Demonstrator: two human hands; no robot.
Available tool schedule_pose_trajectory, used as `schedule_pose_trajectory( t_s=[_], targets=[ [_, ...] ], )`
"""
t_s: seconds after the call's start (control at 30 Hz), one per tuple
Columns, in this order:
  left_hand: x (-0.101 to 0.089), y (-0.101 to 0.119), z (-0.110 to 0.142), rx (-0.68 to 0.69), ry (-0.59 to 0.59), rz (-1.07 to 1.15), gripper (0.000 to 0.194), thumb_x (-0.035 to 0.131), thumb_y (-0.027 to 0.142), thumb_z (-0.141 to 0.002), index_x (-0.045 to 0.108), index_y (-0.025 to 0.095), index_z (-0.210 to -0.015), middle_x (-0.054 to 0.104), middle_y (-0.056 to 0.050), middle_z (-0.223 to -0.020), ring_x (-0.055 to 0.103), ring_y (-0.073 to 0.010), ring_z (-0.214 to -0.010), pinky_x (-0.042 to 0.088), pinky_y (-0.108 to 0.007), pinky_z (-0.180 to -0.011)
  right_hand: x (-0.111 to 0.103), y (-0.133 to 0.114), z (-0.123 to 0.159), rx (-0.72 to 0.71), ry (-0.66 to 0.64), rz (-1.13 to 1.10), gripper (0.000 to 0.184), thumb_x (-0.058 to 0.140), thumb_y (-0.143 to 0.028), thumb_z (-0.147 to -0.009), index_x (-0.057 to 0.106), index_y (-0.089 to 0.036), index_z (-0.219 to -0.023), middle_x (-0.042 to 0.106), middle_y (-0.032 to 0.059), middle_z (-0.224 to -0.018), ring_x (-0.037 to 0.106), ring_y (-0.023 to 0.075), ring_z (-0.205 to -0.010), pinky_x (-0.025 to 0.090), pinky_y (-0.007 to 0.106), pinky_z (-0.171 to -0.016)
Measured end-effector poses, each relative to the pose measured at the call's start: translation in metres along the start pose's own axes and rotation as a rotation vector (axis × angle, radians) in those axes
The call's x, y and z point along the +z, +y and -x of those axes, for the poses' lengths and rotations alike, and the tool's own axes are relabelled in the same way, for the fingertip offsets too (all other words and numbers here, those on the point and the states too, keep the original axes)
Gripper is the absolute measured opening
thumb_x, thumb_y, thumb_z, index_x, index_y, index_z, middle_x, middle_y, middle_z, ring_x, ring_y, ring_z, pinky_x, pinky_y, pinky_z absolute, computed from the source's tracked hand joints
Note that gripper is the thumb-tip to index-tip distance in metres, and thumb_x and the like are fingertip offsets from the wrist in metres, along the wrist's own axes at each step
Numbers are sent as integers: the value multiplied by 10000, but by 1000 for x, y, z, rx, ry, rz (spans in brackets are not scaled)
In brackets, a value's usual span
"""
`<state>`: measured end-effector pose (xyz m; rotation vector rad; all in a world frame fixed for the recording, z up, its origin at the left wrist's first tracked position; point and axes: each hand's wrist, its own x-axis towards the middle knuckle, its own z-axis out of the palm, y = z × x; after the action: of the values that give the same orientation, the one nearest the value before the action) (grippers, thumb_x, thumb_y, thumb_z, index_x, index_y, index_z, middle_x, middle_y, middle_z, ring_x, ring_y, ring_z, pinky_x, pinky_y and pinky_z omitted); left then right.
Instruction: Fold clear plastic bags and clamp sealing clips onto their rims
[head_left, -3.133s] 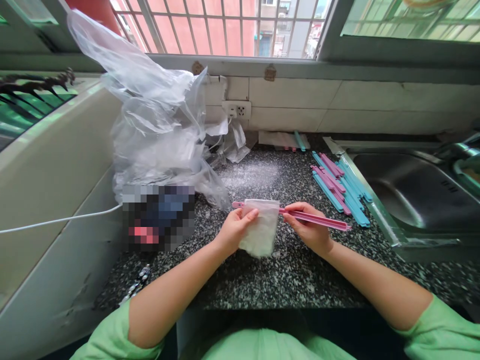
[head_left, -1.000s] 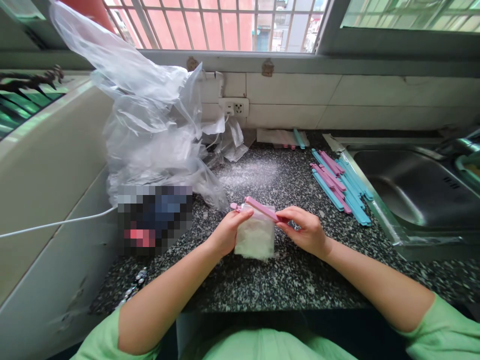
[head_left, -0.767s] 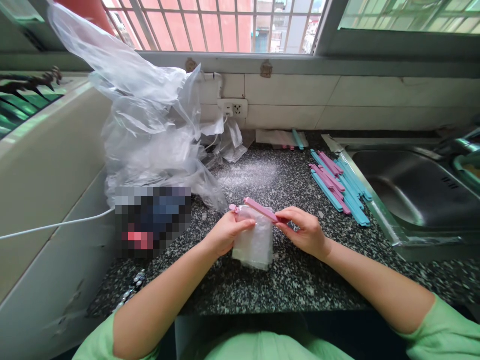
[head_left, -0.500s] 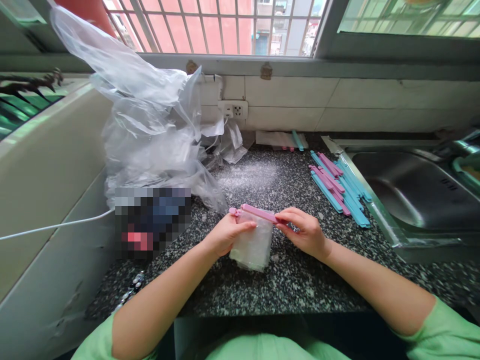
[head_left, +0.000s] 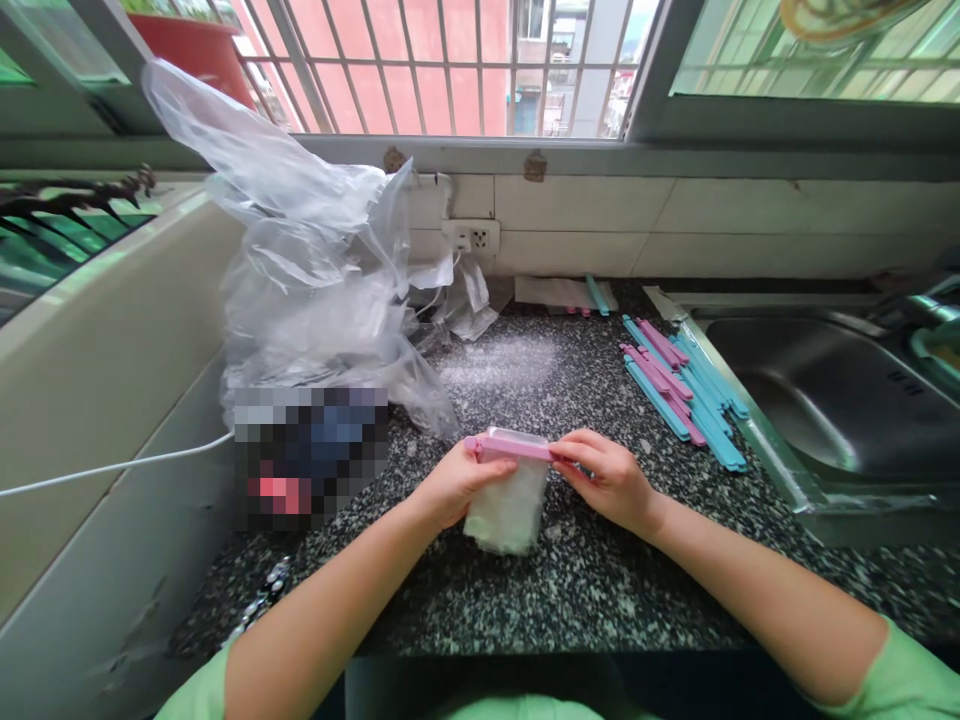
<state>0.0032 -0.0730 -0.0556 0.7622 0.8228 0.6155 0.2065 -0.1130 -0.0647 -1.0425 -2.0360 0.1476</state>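
Note:
A small, clear plastic bag (head_left: pixel 508 510) is held upright over the counter in front of me. A pink bag sealing clip (head_left: pixel 517 446) lies across its top, and a short strip of plastic shows above the clip. My left hand (head_left: pixel 457 485) is closed around the bag's left side, its thumb across the front just under the clip. The clip's hinged left end shows beside those fingers. At the other end, my right hand (head_left: pixel 607 478) pinches the clip's right tip between thumb and fingertips. Whether the clip is fully fastened I cannot tell.
Blue and pink clips (head_left: pixel 682 390) lie piled beside the steel sink (head_left: pixel 810 390). A crumpled clear plastic bag (head_left: pixel 315 270) stands at the left, behind a blurred-out object (head_left: pixel 315 450). White powder (head_left: pixel 502 360) dusts the counter. At the wall is a flat packet (head_left: pixel 551 291).
The pink clip has turned from slanting to nearly level, and a strip of plastic now shows above it. Both hands keep their hold. The view has shifted slightly upward.

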Motion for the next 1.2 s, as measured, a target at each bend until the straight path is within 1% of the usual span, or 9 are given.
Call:
schedule_pose_trajectory(
  t_s=[0.17,0.33,0.53,0.6,0.7,0.8,0.87,0.93,1.2],
  targets=[
    [0,-1,0,4,-25,-36,409,811,295,-502,653,117,-835,658,-31,-747,564,-125,-651,419,-255,-681,1,0,1,-6,-45,62,171,511,-146,-833,621,-181,-960,636,71,-824,611,145,-728,535,263,-644],
    [-2,2,-1,129,21,-182,414,780,364,-546,637,115,-844,634,-24,-744,531,-122,-662,394,-236,-653,-2,3,0,-60,-50,196,205,482,-142,-846,613,-185,-997,630,77,-826,602,150,-726,531,269,-639],
    [-2,8,1,286,181,-368,402,680,505,-620,606,123,-723,530,17,-624,435,-101,-601,336,-216,-571,-7,4,0,-87,-26,254,202,494,-127,-835,598,-184,-999,626,82,-832,600,155,-734,526,271,-646],
    [-1,10,2,314,188,-384,402,668,512,-630,596,126,-718,518,17,-629,426,-99,-602,333,-215,-565,-8,2,-1,-52,-15,181,188,524,-160,-828,584,-199,-1002,625,71,-843,606,157,-751,527,278,-664],
    [-1,11,4,362,140,-441,385,658,504,-647,590,133,-727,504,14,-632,421,-101,-595,334,-217,-553,-10,-3,-2,137,8,-18,289,614,-273,-782,541,-194,-1051,623,70,-890,613,152,-730,531,276,-640],
    [-1,12,8,482,63,-589,310,638,446,-700,608,139,-734,497,1,-673,439,-108,-623,349,-221,-571,-12,-5,-5,311,-77,-165,334,646,-331,-748,550,-181,-1031,634,61,-876,608,146,-697,519,264,-605],
    [-1,13,9,566,17,-692,257,619,398,-735,634,143,-764,512,-18,-729,461,-118,-662,361,-224,-592,-11,-5,-6,321,-151,-177,192,619,-298,-766,595,-175,-911,642,44,-798,597,146,-683,500,263,-606],
    [-2,13,10,615,-5,-756,229,607,367,-753,651,146,-792,528,-31,-756,475,-125,-684,370,-229,-605,-10,-5,-5,296,-171,-151,89,577,-251,-789,612,-170,-801,638,35,-728,580,141,-656,478,260,-599],
    [-5,13,5,613,108,-747,213,656,362,-709,658,154,-752,525,-16,-712,462,-108,-621,376,-230,-581,-10,-5,-4,297,-125,-120,71,578,-229,-780,610,-169,-758,631,27,-679,545,123,-590,446,237,-538]
  ],
)
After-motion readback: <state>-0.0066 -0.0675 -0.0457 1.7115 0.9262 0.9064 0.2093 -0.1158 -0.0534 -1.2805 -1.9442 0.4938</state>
